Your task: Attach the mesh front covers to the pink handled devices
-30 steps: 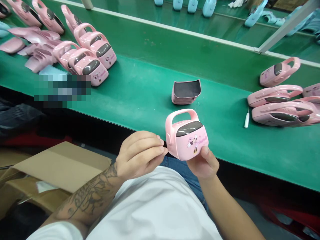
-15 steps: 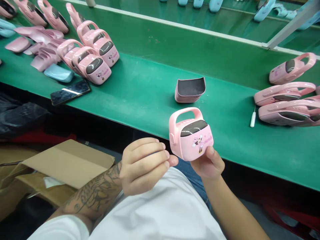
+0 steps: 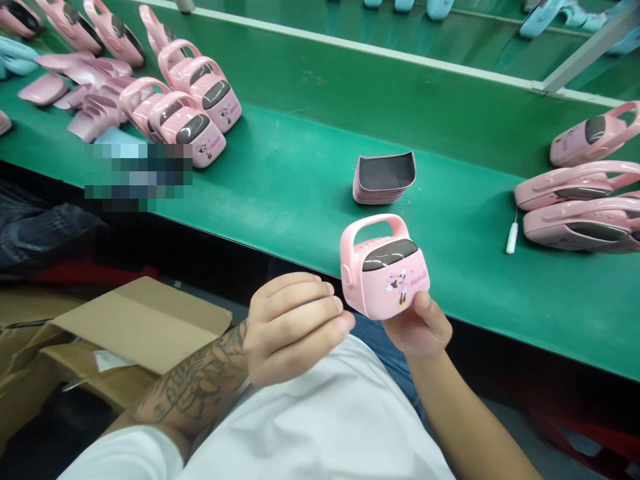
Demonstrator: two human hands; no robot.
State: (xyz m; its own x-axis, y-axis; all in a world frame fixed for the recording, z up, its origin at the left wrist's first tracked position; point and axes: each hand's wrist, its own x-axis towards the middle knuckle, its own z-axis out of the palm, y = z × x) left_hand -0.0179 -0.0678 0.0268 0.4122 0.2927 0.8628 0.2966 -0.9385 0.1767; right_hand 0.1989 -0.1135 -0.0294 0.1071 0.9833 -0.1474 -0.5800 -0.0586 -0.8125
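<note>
Head view: nearest is the person's white shirt [image 3: 320,420], w/ both forearms reaching fwd from either side. L hand [image 3: 300,330] is palm-in, back of hand to cam, fingers bent & pressed together; thumb hidden, so can't tell if it pinches anything. Its fingertips are right by the lower L side of the pink handled unit [image 3: 373,287]; contact unclear. R hand [image 3: 423,327] grips that unit's lower R corner, thumb on the printed front, other fingers underneath/behind. Unit is held up at the near edge of the green bench [image 3: 280,200], handle up, dark panel & print toward the wearer. Step looks like a handling/checking one, my guess; next move prob. calls for a firm R grip & L fingers lined up w/ the side. Just beyond: stack of dark-faced panels [image 3: 387,173]. Farther, blue units [image 3: 440,8].
</note>
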